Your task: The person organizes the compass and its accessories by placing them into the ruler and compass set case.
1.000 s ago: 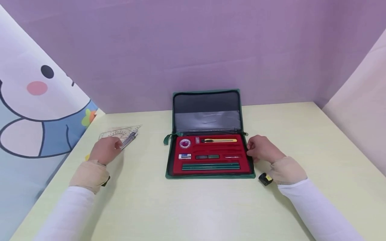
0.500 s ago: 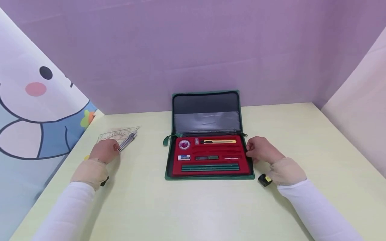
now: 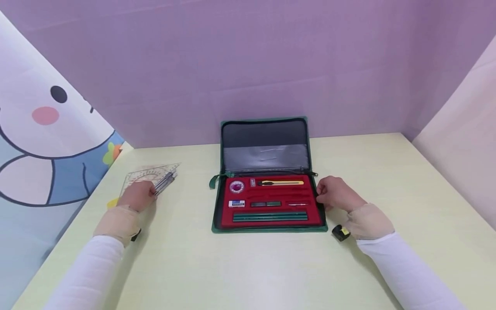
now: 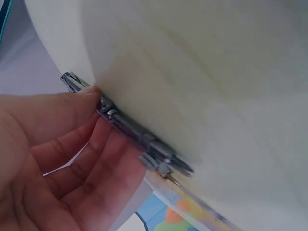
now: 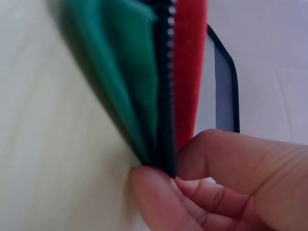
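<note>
At the left of the table, my left hand [image 3: 137,196] pinches a metal drawing compass [image 3: 164,183]. In the left wrist view the thumb lies on top of the compass [image 4: 139,134] with the fingers beneath it. Next to that hand is a clear set square [image 3: 151,172], partly covered by it. My right hand [image 3: 337,193] pinches the right edge of a green zip case [image 3: 269,230]. The right wrist view shows thumb and finger on the case's zipped edge [image 5: 166,110]. Lying unfolded, the case has a red tray [image 3: 277,206] in its lower half.
The tray holds a tape roll [image 3: 237,186], a yellow cutter [image 3: 280,183], an eraser [image 3: 237,203], small dark pieces [image 3: 265,203] and green pencils [image 3: 270,216]. A purple cloth wall [image 3: 263,64] stands behind the table, and a cartoon-printed wall [image 3: 46,142] at left.
My left hand has shifted slightly to the right, still on the compass, and more of a yellow patch shows behind it. The right hand keeps its place on the case edge.
</note>
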Tool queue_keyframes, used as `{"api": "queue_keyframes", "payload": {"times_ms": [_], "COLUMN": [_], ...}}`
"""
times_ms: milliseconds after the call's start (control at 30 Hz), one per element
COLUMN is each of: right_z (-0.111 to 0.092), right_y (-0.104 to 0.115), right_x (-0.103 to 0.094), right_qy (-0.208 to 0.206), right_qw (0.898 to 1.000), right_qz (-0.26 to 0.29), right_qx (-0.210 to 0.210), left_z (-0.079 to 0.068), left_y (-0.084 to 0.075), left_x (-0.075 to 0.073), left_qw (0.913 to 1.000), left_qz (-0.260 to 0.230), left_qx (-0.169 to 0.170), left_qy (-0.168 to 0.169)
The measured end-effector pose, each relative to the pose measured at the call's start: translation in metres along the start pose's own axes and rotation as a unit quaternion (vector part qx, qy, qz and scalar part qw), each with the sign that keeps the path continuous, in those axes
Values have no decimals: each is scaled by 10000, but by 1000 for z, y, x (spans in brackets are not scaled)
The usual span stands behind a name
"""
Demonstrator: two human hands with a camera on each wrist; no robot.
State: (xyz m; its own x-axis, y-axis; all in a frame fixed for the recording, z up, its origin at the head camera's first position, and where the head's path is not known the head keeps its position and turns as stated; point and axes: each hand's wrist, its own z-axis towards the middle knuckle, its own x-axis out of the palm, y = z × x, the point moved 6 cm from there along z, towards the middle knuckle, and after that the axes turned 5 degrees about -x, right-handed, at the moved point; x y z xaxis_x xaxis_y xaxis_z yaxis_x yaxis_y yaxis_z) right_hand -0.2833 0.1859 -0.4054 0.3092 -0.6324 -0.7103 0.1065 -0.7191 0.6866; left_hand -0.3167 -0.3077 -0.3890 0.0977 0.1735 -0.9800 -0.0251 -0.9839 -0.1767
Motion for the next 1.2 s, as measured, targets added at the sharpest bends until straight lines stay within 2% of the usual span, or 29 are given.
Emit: {"api": "queue_keyframes", "payload": {"times_ms": [233,400,500,667,933,1200], "right_z": [0,0,0,0,1,3], "right_y": [-1,-3,-4,-7,-6,-5], "right_x": [0,0,-1,-1,0,1], "right_qy": [-3,-4,-22,-24,6,-2], "right_qw": [10000,10000,10000,10000,9999,10000], "right_qz": [56,6,4,-3,36,42], "right_qx": [5,35,11,22,101,90], "left_z": [-5,-8,-10,-14,-28,-34], "left_y": [-4,-16,-30,-58,-103,-151], "left_x": [3,3,0,-8,-20,-14], "left_qw": [9993,9980,9967,9923,9791,9729], "left_qz": [170,169,208,409,474,498], "left_qx": [71,426,739,1147,1738,2065], "left_qy": [332,429,252,-234,-943,-914]}}
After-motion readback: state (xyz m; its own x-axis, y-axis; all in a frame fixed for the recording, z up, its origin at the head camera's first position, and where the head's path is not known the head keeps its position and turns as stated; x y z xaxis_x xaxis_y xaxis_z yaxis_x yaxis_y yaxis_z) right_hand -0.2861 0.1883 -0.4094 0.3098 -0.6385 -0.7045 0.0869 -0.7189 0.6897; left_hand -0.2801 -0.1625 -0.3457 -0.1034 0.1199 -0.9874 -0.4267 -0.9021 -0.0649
